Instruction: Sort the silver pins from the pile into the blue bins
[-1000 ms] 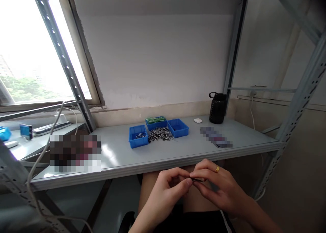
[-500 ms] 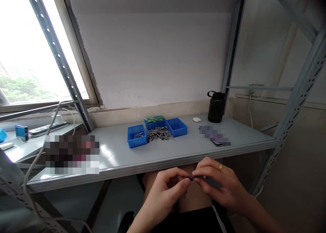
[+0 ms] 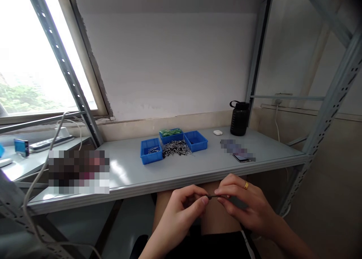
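Between my two hands, over my lap in front of the table edge, is a thin dark rod-like piece point(image 3: 212, 196), too small to name more exactly. My left hand point(image 3: 185, 210) pinches its left end between thumb and forefinger. The fingertips of my right hand point(image 3: 243, 202), which wears a ring, close on its right part. Beyond them on the table lies a pile of thin metal pins or screws point(image 3: 177, 148). A blue bin point(image 3: 152, 157) left of the pile holds some similar metal pieces. Another blue bin point(image 3: 172, 139) behind holds green material.
A third blue bin point(image 3: 196, 141) stands right of the pile. Farther right are a white case point(image 3: 217, 132), a black bottle point(image 3: 239, 119) and a phone point(image 3: 241, 158) beside a blurred patch. Metal posts point(image 3: 336, 97) frame the grey table point(image 3: 127, 153); a cable hangs at left.
My hands have drawn slightly apart, so more of the thin piece shows between the fingertips. The view has shifted a little; the bins and pile stay in place.
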Motion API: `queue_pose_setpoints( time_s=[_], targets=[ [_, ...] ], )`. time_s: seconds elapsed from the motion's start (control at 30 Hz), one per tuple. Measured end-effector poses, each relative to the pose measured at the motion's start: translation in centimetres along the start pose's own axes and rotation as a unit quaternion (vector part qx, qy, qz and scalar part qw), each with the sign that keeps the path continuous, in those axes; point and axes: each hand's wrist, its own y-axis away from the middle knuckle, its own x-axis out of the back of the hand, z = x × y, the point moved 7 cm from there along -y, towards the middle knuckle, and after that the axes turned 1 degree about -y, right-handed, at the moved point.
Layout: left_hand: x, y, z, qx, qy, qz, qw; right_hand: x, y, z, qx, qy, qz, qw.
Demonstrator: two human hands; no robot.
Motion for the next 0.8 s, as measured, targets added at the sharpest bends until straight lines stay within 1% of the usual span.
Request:
queue_pose_setpoints(
  time_s=[0.27,0.47,0.63,0.8],
  targets=[
    [0.21,0.07,0.09,-0.002,0.005,0.010,1.000,-0.05,0.04,0.05,-0.005,-0.001,-0.003,1.000],
    [0.32,0.07,-0.07,0.002,0.004,0.015,1.000,0.06,0.10,0.10,-0.007,0.004,0.007,1.000],
    [0.30,0.03,-0.16,-0.002,0.005,0.012,1.000,-0.05,0.06,0.14,-0.008,0.008,-0.002,1.000],
    [-0.03,0.04,-0.21,-0.005,-0.009,-0.006,1.000,-0.40,0.01,0.13,-0.009,0.008,-0.020,1.000]
  ],
)
